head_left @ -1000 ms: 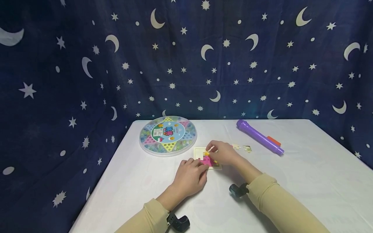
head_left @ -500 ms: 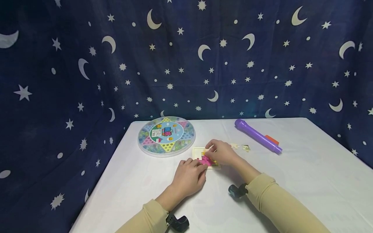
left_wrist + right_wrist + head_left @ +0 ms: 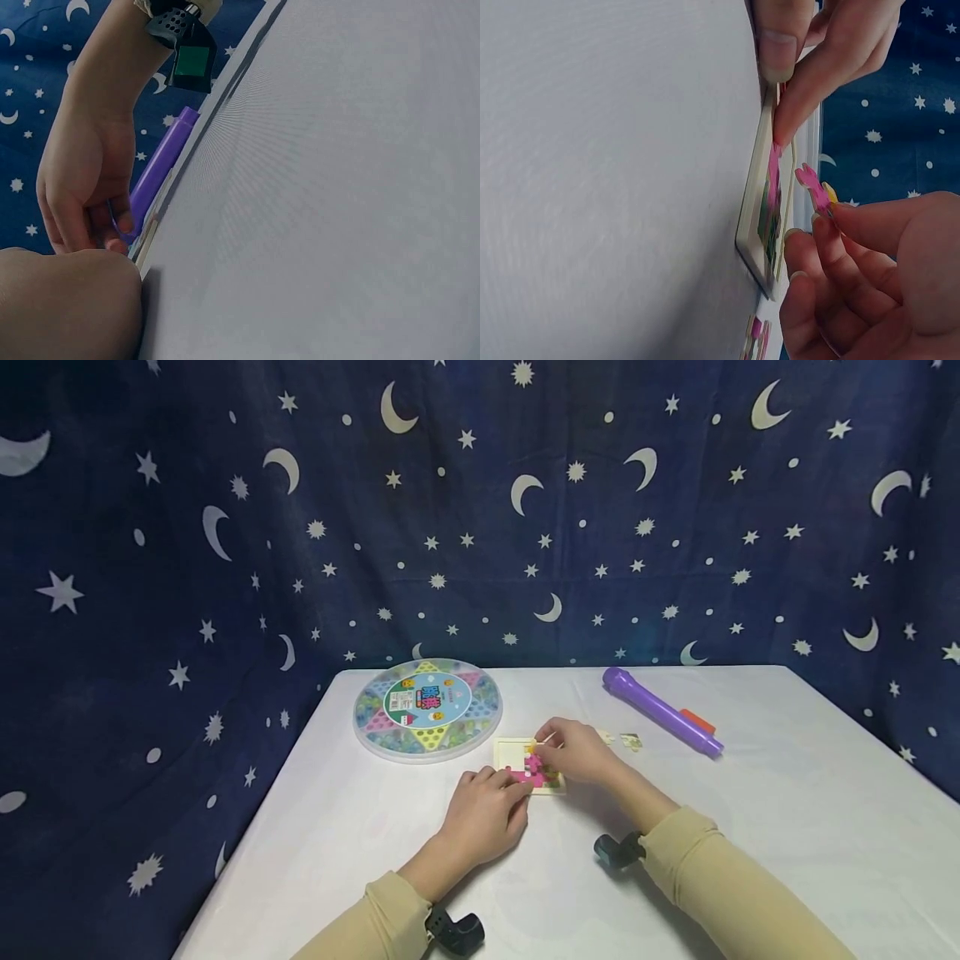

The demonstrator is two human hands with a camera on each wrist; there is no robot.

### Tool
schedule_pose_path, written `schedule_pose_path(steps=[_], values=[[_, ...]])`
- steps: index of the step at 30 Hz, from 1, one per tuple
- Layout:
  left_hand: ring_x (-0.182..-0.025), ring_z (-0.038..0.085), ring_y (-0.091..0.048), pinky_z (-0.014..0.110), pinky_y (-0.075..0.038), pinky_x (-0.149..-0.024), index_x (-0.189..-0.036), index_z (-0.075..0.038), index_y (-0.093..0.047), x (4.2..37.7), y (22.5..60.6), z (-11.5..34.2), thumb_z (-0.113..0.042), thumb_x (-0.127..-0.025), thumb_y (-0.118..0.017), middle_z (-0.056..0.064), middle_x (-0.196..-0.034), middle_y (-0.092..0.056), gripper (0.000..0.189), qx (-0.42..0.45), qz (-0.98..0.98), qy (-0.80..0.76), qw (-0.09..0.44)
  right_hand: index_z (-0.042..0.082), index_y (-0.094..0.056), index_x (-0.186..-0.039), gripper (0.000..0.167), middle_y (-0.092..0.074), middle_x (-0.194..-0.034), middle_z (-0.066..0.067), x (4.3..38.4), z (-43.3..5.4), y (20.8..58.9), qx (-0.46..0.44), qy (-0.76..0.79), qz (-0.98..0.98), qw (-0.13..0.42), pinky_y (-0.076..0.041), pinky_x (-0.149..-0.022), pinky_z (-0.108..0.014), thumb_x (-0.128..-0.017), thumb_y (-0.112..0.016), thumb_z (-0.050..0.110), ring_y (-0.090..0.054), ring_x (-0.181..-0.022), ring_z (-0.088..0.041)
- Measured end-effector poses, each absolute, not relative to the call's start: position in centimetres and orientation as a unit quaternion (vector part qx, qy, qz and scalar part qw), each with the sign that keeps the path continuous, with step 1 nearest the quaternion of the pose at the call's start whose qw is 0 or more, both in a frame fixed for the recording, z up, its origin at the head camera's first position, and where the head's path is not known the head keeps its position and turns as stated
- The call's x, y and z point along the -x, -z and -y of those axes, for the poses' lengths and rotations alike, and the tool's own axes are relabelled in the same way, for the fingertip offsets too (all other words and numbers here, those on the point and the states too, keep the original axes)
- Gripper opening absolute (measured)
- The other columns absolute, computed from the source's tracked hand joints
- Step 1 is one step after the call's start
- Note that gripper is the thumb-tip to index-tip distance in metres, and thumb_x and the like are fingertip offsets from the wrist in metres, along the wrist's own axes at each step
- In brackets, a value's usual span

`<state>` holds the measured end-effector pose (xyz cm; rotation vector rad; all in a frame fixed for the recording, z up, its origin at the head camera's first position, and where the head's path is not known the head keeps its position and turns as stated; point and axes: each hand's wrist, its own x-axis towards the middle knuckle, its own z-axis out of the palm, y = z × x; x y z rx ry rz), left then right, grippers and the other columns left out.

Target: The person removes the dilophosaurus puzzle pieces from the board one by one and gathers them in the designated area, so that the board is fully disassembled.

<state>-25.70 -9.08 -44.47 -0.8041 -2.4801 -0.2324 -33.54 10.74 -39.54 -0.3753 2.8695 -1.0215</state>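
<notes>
My right hand pinches a pink and yellow jigsaw piece between thumb and fingertips. In the right wrist view the piece is tilted and apart from the puzzle tray. This small cream-rimmed tray lies flat on the table, with pink and green pieces fitted along its near and right side and a bare patch at its far left. My left hand rests at the tray's near left corner, its index fingertip pressing on a pink piece and its thumb by the rim. The left wrist view mostly hides that contact.
Loose jigsaw pieces lie just right of the tray, partly behind my right hand. A round Chinese checkers box stands behind to the left. A purple tube-shaped toy lies at the back right, an orange item beside it.
The pink and yellow piece, low over the tray half a second ago, now stands tilted up in my right fingers, which have shifted slightly right. My left hand stays in place.
</notes>
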Motion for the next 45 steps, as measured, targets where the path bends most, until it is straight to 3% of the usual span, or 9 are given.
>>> schedule_pose_path(steps=[28, 45], values=[[-0.094, 0.019, -0.062, 0.042, -0.048, -0.081, -0.117, -0.024, -0.079, 25.7, 44.6, 9.2, -0.031, -0.098, -0.062, -0.003, -0.105, -0.072, 0.026, 0.29, 0.919, 0.095, 0.249, 0.007, -0.067, -0.118, 0.027, -0.064, -0.081, -0.004, 33.3, -13.6, 40.0, 0.107, 0.345, -0.932, 0.031, -0.046, -0.067, -0.035, -0.099, -0.066, 0.027, -0.058, -0.075, -0.021], [-0.096, 0.019, -0.062, 0.042, -0.048, -0.082, -0.117, -0.025, -0.079, 25.6, 44.6, 9.1, -0.031, -0.098, -0.061, -0.003, -0.106, -0.072, 0.026, 0.288, 0.92, 0.096, 0.247, 0.005, -0.064, -0.121, 0.029, -0.064, -0.093, -0.009, 33.3, -15.8, 40.0, 0.073, 0.345, -0.934, 0.05, -0.051, -0.063, -0.032, -0.1, -0.064, 0.025, -0.059, -0.075, -0.021]])
